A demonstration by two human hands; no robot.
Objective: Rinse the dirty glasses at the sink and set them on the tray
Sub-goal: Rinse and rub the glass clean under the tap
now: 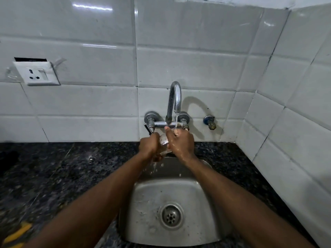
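ideally rotated under the tap (174,97): left hand (148,144) grips the glass (163,141), right hand (180,143) curls round its rim.

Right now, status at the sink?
Left hand and right hand grip glass under running tap, over sink. Tray not in view. Nothing in the way.

Dim, even light from above near 11 o'clock leaves glare streaks on the wall tiles (93,5), and the tap (174,97) throws a soft shadow toward 3 o'clock. Tile lines bow at the edges; the bench (44,167) smears toward 8 o'clock.
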